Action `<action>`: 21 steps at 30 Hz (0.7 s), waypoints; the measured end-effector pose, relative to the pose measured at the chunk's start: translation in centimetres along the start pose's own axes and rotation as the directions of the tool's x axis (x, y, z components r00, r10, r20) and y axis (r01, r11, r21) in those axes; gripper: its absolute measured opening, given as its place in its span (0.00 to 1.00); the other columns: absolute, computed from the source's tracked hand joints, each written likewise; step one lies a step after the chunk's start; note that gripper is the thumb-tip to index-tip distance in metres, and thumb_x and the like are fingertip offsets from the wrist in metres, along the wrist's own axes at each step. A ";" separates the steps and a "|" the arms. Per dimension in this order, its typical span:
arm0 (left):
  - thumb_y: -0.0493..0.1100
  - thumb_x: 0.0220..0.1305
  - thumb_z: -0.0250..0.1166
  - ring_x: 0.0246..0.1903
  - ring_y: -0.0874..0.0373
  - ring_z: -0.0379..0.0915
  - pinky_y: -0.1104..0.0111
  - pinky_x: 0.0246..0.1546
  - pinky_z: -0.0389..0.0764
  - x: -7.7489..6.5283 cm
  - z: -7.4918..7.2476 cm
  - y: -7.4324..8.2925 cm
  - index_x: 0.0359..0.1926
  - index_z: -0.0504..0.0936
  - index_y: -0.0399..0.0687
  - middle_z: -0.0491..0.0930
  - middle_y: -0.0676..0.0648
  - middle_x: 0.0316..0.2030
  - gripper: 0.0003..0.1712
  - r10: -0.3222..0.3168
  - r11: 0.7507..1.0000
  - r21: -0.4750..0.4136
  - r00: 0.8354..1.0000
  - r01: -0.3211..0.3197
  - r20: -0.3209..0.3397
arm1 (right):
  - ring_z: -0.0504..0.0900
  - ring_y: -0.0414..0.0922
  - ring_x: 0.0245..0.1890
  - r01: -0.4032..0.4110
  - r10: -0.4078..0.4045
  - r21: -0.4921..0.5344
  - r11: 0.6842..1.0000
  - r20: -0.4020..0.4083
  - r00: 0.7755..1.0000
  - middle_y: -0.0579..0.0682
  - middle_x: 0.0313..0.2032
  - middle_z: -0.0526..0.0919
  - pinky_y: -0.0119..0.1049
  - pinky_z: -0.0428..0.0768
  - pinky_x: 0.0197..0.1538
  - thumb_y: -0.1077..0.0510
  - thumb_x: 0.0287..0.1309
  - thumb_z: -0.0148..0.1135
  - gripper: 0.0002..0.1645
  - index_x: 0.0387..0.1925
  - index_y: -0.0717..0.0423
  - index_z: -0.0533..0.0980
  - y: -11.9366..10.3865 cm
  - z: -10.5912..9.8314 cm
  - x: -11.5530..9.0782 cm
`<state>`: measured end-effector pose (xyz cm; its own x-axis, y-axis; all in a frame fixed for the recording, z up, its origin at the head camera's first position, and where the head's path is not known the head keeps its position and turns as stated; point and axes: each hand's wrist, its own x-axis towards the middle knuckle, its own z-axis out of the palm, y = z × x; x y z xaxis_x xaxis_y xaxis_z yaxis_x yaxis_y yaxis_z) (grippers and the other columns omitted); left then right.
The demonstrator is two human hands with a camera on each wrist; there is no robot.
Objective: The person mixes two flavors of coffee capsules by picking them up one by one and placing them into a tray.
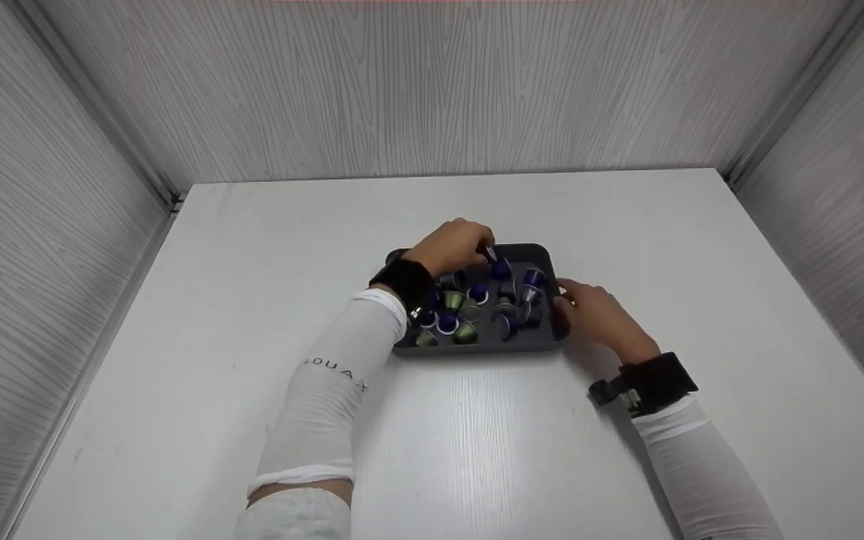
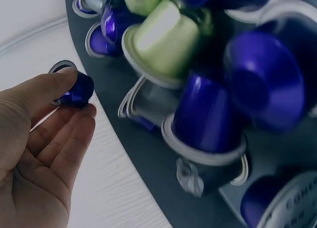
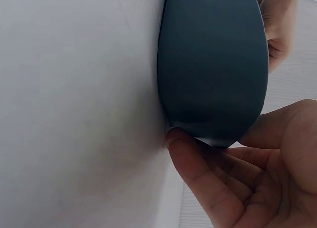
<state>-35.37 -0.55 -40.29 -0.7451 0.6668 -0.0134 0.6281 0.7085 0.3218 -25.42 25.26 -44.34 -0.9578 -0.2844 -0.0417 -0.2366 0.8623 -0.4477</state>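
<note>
A dark grey tray (image 1: pixel 484 348) holds several coffee capsules in blue, green and grey. My left hand (image 1: pixel 453 244) is over the tray's far side in the head view. Its thumb and fingers pinch a dark blue capsule (image 2: pixel 81 91), close to the tray's edge in the left wrist view. At the tray's right end, my right hand (image 1: pixel 595 315) grips the wall, thumb on one side and fingertips at the lower edge in the right wrist view. A green capsule (image 2: pixel 166 42) and an upturned blue capsule (image 2: pixel 208 116) lie among the others.
The tray stands on a white table (image 1: pixel 252 262). Grey wood-grain panels rise behind it (image 1: pixel 447 90) and at both sides. My left forearm's white sleeve (image 1: pixel 319 405) crosses in front of the tray's left end.
</note>
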 end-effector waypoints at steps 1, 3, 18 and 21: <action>0.41 0.67 0.64 0.46 0.52 0.76 0.63 0.50 0.74 0.1 0.1 0.0 0.53 0.82 0.42 0.82 0.46 0.45 0.15 0.006 1.000 0.011 1.000 -0.006 0.010 | 0.77 0.57 0.43 -0.002 0.002 0.000 1.000 0.002 1.000 0.67 0.50 0.80 0.55 0.73 0.51 0.58 0.73 0.47 0.26 0.67 0.66 0.65 0.0 0.0 0.0; 0.41 0.66 0.65 0.45 0.52 0.75 0.62 0.49 0.74 0.2 0.4 0.1 0.51 0.82 0.42 0.81 0.46 0.43 0.14 0.012 0.999 0.036 0.999 -0.013 0.030 | 0.77 0.56 0.42 -0.007 0.007 -0.004 1.000 0.003 1.000 0.66 0.50 0.80 0.55 0.73 0.50 0.58 0.73 0.47 0.26 0.68 0.65 0.65 -0.1 0.0 0.1; 0.33 0.60 0.66 0.36 0.55 0.75 0.65 0.40 0.76 -0.1 1.2 0.6 0.39 0.85 0.45 0.82 0.50 0.35 0.06 -0.011 0.996 0.090 0.995 0.002 0.103 | 0.78 0.55 0.40 -0.002 0.003 -0.007 1.000 0.007 1.000 0.64 0.45 0.81 0.52 0.75 0.45 0.58 0.72 0.47 0.27 0.68 0.67 0.65 -0.1 0.3 0.2; 0.33 0.60 0.66 0.36 0.55 0.75 0.64 0.40 0.76 0.0 1.3 0.6 0.38 0.85 0.46 0.82 0.50 0.34 0.06 -0.005 0.994 0.111 0.993 -0.008 0.117 | 0.78 0.55 0.39 -0.002 0.002 -0.004 1.000 0.006 1.000 0.64 0.45 0.81 0.52 0.75 0.45 0.58 0.72 0.47 0.27 0.67 0.66 0.65 -0.1 0.4 0.2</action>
<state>-34.69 0.16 -41.30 -0.7169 0.6858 -0.1254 0.6552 0.7243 0.2148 -25.56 24.96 -44.67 -0.9572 -0.2853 -0.0480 -0.2354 0.8646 -0.4440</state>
